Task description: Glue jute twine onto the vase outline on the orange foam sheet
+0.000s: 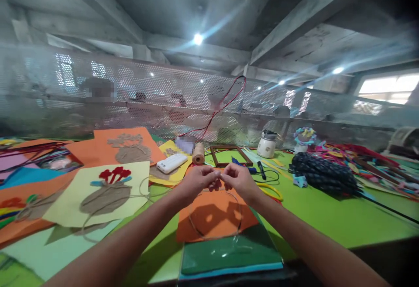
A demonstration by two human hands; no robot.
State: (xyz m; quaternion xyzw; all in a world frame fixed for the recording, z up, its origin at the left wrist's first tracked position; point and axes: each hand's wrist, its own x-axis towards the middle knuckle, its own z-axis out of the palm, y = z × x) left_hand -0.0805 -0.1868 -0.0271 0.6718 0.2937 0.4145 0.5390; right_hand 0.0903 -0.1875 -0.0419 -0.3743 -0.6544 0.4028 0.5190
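My left hand (pixel 201 181) and my right hand (pixel 238 179) meet fingertip to fingertip above an orange sheet (pixel 214 228). Both are pinched closed; whatever lies between the fingertips is too small to make out. A thin loop of twine (pixel 192 226) shows below the hands, over the orange sheet. Under that sheet is a dark green sheet (pixel 229 252) in a clear sleeve. Just beyond my hands stands a spool of twine (pixel 198 154), with a brown wooden frame (pixel 214 158) to its right.
Left are a yellow sheet with a brown vase shape and red flowers (pixel 137 173), and a white power bank (pixel 172 163). Right are a glue gun (pixel 244 165), a white jar (pixel 266 145) and a dark bundle (pixel 322 175). A perforated metal screen (pixel 183 104) stands behind.
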